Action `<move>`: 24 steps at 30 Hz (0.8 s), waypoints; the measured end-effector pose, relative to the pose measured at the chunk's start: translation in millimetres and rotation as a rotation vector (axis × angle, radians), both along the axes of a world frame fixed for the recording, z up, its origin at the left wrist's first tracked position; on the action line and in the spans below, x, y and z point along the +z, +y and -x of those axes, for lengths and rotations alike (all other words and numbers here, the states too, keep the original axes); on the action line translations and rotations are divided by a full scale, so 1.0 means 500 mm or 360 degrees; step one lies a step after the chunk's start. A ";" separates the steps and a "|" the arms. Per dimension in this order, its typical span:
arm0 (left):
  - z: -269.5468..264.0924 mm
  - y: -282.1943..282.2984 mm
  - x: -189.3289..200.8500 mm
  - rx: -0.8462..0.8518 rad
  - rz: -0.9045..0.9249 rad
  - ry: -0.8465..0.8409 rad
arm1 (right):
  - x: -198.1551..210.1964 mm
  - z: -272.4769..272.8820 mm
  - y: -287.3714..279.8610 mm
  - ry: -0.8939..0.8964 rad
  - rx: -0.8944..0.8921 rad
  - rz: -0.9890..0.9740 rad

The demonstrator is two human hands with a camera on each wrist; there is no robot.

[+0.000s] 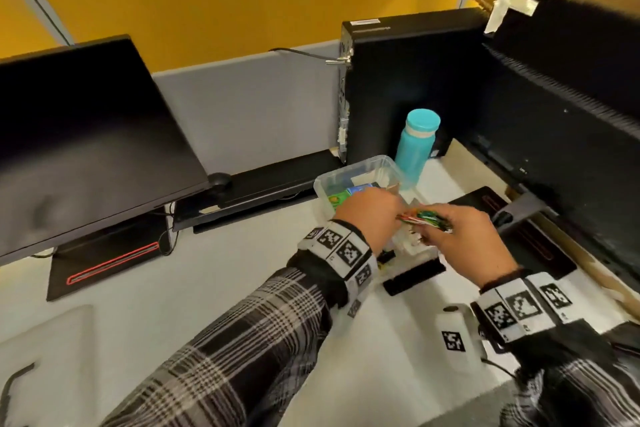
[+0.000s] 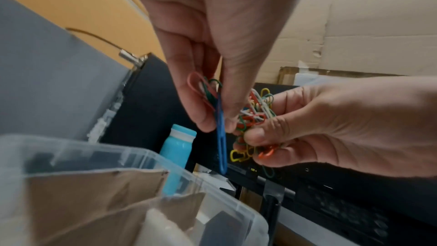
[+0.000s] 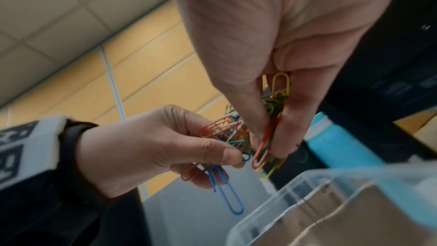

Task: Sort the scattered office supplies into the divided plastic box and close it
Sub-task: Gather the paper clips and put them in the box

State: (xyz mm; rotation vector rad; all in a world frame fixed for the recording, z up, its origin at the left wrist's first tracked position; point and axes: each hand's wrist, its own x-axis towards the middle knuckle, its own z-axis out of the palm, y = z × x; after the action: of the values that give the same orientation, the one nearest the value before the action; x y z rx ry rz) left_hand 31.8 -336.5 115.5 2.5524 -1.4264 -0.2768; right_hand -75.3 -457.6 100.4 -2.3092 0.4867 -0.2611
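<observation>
at the far left edge of the tabletop (image 1: 214, 284) a dark monitor (image 1: 86, 135) leans back on its black base (image 1: 104, 263), with a keyboard (image 1: 263, 184) to its right along the far edge. the left hand (image 1: 372, 218) is held over the near side of the box (image 1: 349, 173), its fingers (image 2: 203, 111) together and pinching a few paper clips, among them a blue clip (image 2: 221, 141) that hangs straight down just off the box's rim. the box is clear plastic, open, and sits toward the middle of the far edge, with brown card dividers (image 2: 94, 190) standing inside it; small colourful items lie in its left part, too blurred to name. just right of the left hand and almost touching it, the right hand (image 1: 464, 236) has its fingers (image 3: 288, 124) curled and clamped on a tangled bunch of clips (image 2: 256, 115) in red, green, yellow, white and orange, with an orange clip (image 3: 263, 149) and a yellow one dangling below the fingertips. the bunch is held in the air above the box's right side, between the two hands. behind the box, close to its far right corner, a teal bottle (image 1: 415, 146) stands upright against a black computer tower (image 1: 398, 80). near the hands, on the tabletop, lies a flat black bar (image 1: 414, 276), and nearer the front edge a white block with a printed marker (image 1: 453, 336). along the right edge a second black monitor (image 1: 571, 114) is seen from behind, with cardboard above it.
</observation>
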 end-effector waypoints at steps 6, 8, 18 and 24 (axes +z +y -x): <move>-0.032 -0.128 -0.052 0.0134 -0.0195 0.0182 | -0.045 -0.046 -0.102 0.0322 -0.0022 0.0122; -0.037 -0.137 -0.084 0.0204 -0.0206 0.0232 | -0.059 -0.058 -0.105 0.0435 0.0021 0.0198; -0.033 -0.171 -0.127 0.0403 -0.0429 0.0204 | -0.054 -0.093 -0.053 0.0969 0.0138 0.0596; -0.040 -0.133 -0.098 0.0336 -0.0324 0.0393 | -0.060 -0.088 -0.058 0.1016 0.0140 0.0557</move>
State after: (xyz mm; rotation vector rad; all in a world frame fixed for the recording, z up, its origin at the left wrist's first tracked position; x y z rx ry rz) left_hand 51.7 -403.2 66.4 2.6838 -1.0802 -0.7060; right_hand -31.4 -486.7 70.2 -2.7327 0.6874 0.4907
